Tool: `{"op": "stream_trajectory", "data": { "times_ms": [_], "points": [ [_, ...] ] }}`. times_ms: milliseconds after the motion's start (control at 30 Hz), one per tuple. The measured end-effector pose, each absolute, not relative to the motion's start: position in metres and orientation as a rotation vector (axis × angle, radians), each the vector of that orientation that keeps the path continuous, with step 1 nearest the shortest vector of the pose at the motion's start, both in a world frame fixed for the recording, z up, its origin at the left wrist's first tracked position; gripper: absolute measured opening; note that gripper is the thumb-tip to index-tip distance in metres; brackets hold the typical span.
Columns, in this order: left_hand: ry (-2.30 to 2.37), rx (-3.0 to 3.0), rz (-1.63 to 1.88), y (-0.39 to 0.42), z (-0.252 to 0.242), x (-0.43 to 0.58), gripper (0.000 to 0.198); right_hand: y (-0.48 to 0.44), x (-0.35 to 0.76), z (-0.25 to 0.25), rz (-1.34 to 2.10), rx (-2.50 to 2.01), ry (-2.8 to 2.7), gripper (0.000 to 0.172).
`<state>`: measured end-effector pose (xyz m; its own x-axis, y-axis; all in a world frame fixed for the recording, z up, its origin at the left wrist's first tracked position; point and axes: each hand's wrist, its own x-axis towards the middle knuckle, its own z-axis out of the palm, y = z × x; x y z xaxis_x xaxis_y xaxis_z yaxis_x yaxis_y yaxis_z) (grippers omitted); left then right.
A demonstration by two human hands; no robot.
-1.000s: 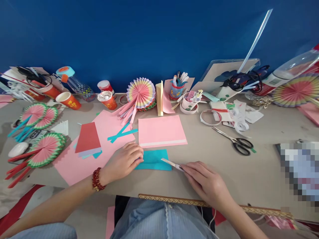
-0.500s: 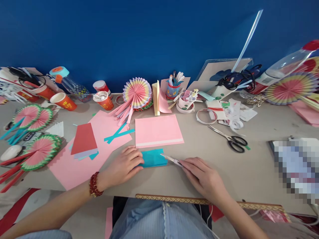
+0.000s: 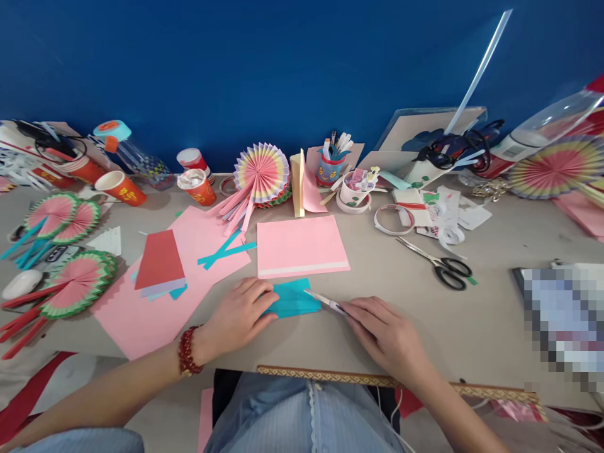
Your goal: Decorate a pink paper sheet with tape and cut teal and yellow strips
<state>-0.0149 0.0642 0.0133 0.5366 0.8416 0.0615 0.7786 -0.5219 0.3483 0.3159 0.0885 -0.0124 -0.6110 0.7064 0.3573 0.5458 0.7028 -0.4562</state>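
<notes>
While my left hand (image 3: 243, 309) holds blue paper (image 3: 297, 296), my right hand (image 3: 384, 333) grips a knife (image 3: 333, 304), seemingly cutting; a steady pull seems needed next.

Blue paper (image 3: 293, 297), left end apparently hidden

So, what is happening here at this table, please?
The person's left hand rests on the left end of teal paper on the table. The right hand holds a utility knife, its blade over the paper's right end. Pink paper with a white strip lies just beyond; black-handled scissors lie to the right.
</notes>
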Motion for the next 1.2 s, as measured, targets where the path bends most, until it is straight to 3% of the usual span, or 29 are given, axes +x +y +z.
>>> {"op": "stream_trajectory", "data": {
  "times_ms": [167,1200],
  "points": [
    [1.349,2.410,0.297,0.071,0.015,-0.012,0.008,0.088,0.314,-0.008,0.403,-0.956,-2.387,0.033],
    [1.282,2.347,0.393,0.063,0.017,0.002,0.008,0.091,0.315,-0.004,0.403,-0.961,-2.446,0.032]
  ]
}}
